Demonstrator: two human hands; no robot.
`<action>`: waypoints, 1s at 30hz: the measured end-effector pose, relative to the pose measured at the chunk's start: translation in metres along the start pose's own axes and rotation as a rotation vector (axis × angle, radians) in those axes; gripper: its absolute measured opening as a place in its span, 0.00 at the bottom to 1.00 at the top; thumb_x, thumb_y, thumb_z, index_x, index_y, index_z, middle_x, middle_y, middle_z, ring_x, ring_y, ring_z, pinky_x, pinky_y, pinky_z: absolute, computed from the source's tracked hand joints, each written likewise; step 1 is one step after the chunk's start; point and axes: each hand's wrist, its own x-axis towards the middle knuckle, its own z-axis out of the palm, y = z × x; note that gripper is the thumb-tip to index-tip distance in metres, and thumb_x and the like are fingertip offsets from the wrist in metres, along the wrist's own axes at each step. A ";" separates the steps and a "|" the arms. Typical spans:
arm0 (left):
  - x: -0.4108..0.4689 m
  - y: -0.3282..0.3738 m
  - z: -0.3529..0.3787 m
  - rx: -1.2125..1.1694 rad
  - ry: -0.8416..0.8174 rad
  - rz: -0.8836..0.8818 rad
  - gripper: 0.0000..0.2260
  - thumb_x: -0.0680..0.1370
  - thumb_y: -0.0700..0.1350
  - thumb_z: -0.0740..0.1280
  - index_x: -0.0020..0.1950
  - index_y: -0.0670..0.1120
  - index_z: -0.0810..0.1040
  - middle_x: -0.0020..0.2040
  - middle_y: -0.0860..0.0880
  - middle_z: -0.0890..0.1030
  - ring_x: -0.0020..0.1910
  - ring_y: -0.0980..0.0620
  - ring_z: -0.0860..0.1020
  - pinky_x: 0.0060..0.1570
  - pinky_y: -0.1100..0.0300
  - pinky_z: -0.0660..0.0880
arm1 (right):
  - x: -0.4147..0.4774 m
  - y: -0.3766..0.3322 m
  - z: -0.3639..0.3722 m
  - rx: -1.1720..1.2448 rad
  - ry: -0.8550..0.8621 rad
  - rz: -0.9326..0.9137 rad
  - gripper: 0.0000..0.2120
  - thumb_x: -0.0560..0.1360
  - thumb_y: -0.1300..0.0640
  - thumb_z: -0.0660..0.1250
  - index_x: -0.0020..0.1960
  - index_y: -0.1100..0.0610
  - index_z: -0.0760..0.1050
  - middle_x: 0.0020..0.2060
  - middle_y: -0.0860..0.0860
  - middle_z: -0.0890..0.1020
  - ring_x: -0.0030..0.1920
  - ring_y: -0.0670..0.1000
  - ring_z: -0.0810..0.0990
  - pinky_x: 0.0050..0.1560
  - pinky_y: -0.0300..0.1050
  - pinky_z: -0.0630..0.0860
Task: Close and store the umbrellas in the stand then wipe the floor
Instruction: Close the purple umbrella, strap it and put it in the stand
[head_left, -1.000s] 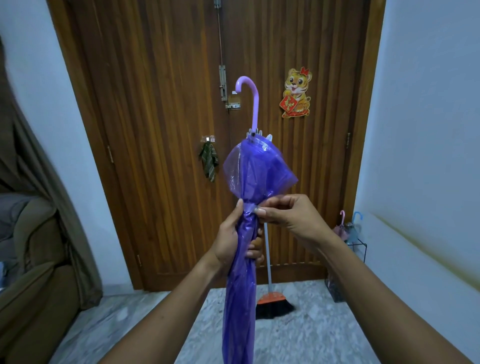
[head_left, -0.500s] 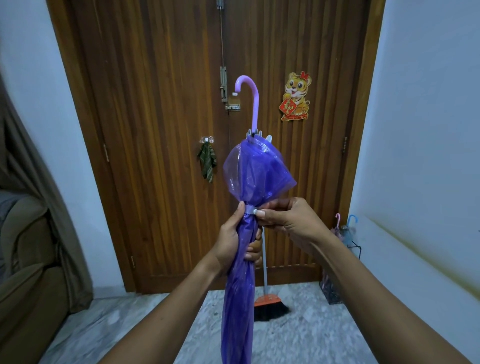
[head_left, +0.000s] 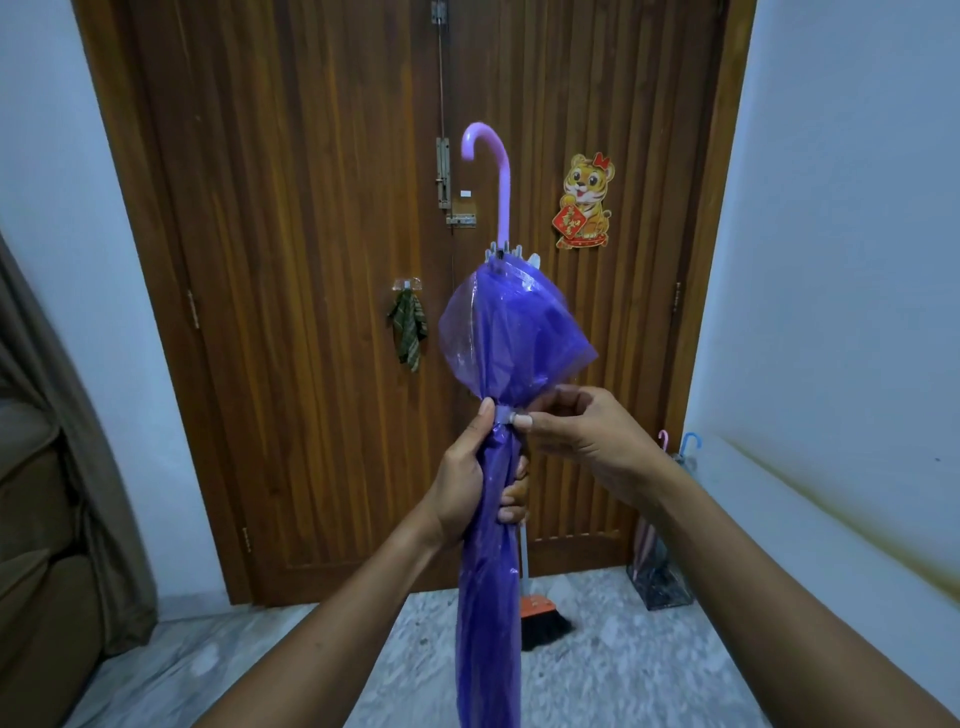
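Your left hand (head_left: 465, 486) wraps around the folded purple umbrella (head_left: 504, 338) just below its strap (head_left: 501, 415), bunching the canopy so it cannot spring loose. Your right hand (head_left: 584, 434) pinches the strap's end at the same height, apparently to fasten it. You hold the umbrella upright before you, hooked handle (head_left: 491, 171) on top. Beyond, a broom (head_left: 545, 621) leans against the door (head_left: 311, 260). The stand (head_left: 660, 577), holding two other umbrellas (head_left: 675, 452), sits in the right corner.
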 end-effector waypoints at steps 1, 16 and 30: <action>-0.001 0.001 -0.002 0.001 -0.019 0.013 0.32 0.77 0.70 0.52 0.39 0.41 0.74 0.28 0.45 0.70 0.25 0.50 0.71 0.31 0.58 0.71 | 0.000 0.000 0.000 0.002 -0.007 -0.001 0.12 0.71 0.58 0.76 0.54 0.57 0.80 0.49 0.50 0.86 0.53 0.49 0.85 0.53 0.46 0.81; 0.082 -0.016 -0.025 0.349 0.145 0.208 0.10 0.83 0.50 0.61 0.57 0.47 0.78 0.49 0.49 0.84 0.44 0.52 0.85 0.41 0.62 0.77 | 0.008 0.038 -0.040 -0.134 0.299 0.010 0.16 0.71 0.58 0.76 0.57 0.55 0.79 0.48 0.48 0.86 0.50 0.47 0.85 0.54 0.47 0.78; 0.287 -0.102 0.000 0.311 0.130 0.038 0.05 0.82 0.45 0.62 0.51 0.45 0.76 0.34 0.54 0.84 0.32 0.60 0.82 0.31 0.70 0.74 | 0.093 0.149 -0.224 -0.237 0.356 0.008 0.14 0.71 0.60 0.77 0.55 0.59 0.80 0.47 0.51 0.87 0.48 0.47 0.86 0.49 0.39 0.82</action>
